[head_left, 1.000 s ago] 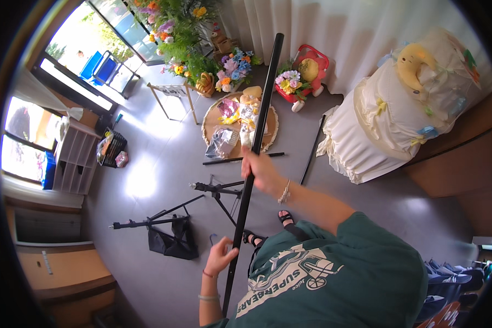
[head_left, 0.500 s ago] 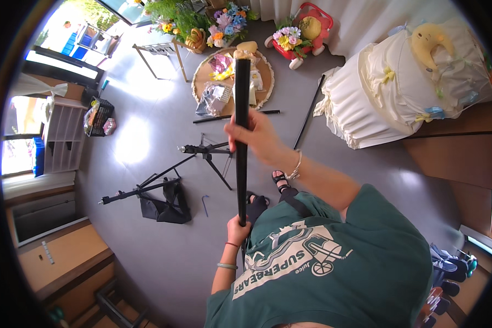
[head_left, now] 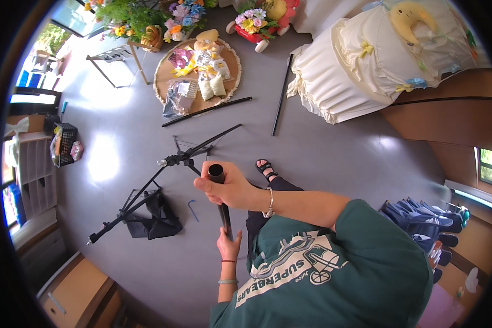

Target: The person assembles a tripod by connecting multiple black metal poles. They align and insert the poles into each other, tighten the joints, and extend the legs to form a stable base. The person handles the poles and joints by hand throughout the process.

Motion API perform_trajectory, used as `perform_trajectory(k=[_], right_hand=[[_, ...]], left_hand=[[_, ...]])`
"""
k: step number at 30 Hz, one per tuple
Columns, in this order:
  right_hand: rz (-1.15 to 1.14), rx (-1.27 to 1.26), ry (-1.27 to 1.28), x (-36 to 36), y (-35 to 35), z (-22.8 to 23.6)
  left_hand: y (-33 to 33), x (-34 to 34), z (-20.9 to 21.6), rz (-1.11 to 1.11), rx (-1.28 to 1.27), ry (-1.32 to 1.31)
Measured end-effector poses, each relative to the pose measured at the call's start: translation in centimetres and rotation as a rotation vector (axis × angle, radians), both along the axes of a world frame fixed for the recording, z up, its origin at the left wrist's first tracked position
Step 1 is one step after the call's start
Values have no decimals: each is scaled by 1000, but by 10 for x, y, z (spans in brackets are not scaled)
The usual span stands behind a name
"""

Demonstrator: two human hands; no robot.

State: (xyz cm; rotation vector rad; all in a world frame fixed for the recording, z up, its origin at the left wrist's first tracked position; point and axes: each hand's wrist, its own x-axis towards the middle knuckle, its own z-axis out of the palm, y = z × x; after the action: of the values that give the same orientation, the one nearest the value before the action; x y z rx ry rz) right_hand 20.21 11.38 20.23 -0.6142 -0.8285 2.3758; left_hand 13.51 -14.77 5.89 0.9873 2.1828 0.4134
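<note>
A black hollow pole (head_left: 225,216) is between my two hands, its open round end facing up. Near that end, my right hand (head_left: 232,188) is closed around the pole, thumb pointing left. Lower down, my left hand (head_left: 228,247) holds the pole between thumb and fingers. The pole's far end is hidden. Beyond my hands on the grey floor lie a black folding stand (head_left: 183,158) with spread legs and a black arm running to the lower left. A black fabric bag (head_left: 156,216) lies by that arm, with a small blue hex key (head_left: 192,210) beside it.
Two more black poles lie on the floor, one pole (head_left: 208,112) by a round wooden board (head_left: 236,82) with packets, another pole (head_left: 282,95) near a cream-draped table (head_left: 333,82). Flowers (head_left: 183,22) and a red toy cart (head_left: 262,38) stand at the back. A black basket (head_left: 65,143) is left.
The pole has tipped from lying lengthwise across my view to showing its open end toward me. My right hand has come nearer to my left. The whole view has shifted.
</note>
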Motion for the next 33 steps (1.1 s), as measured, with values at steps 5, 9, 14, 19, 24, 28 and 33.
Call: perform_trajectory(k=[5, 9, 14, 19, 24, 28, 33], right_hand=[[44, 38, -58, -9, -14, -19], [167, 134, -159, 5, -18, -69], [506, 420, -344, 77, 34, -144], [790, 542, -1034, 175, 119, -309], [656, 750, -1273, 180, 222, -453], [624, 1054, -1366, 137, 296, -574], [541, 1390, -1468, 84, 349, -706]], left_hand=[[66, -17, 31, -13, 249, 10], [86, -19, 16, -13, 231, 0], [79, -5, -14, 91, 89, 194], [88, 14, -52, 253, -147, 320], [104, 47, -112, 296, -222, 308], [150, 57, -149, 225, -305, 227], [183, 47, -209, 197, -244, 224]])
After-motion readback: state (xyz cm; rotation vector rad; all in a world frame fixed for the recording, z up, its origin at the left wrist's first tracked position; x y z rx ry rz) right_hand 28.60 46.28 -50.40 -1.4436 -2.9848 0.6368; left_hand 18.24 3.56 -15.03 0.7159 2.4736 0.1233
